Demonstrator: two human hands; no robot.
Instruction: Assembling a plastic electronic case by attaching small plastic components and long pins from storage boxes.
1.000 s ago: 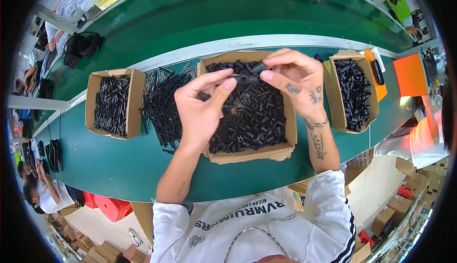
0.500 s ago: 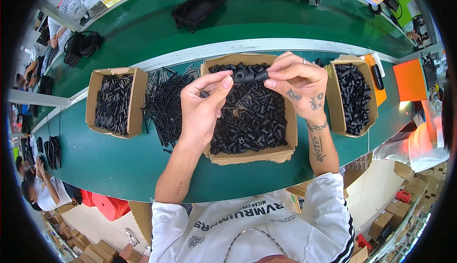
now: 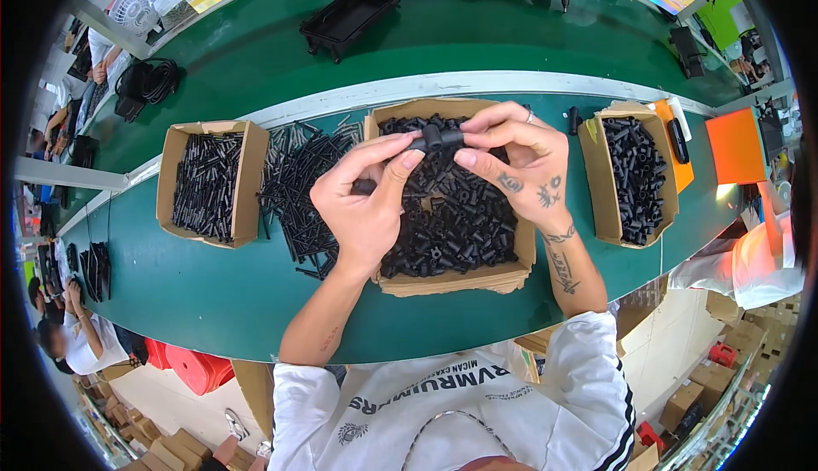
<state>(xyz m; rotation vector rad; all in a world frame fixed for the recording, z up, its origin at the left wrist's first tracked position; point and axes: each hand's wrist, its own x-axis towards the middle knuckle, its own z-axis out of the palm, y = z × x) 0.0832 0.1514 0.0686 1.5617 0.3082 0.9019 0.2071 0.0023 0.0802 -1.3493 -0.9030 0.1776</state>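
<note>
Above the middle cardboard box, my two hands hold a black tubular fitting with a short side branch (image 3: pixel 433 137) between them. My left hand (image 3: pixel 358 207) pinches its left end with thumb and forefinger. A second dark piece (image 3: pixel 364 186) pokes out from that hand's curled fingers; its kind is hidden. My right hand (image 3: pixel 528 156) grips the right end between thumb and fingers. Below them, the middle cardboard box (image 3: pixel 460 283) is full of loose black tubular fittings (image 3: pixel 460 232). To the left of it, a pile of thin dark rods (image 3: pixel 298 185) lies on the green table (image 3: pixel 196 292).
A left cardboard box (image 3: pixel 249 183) holds more thin rods; a right one (image 3: pixel 607 202) holds short black tubes. Beside it lie an orange box (image 3: pixel 734 145) and a dark handheld tool (image 3: pixel 678 140). A black open case (image 3: pixel 351 21) sits on the far surface. Other people work at both sides.
The fitting has turned in my fingers, so its branch with the round opening no longer faces me. Both hands have shifted slightly left, still gripping it.
</note>
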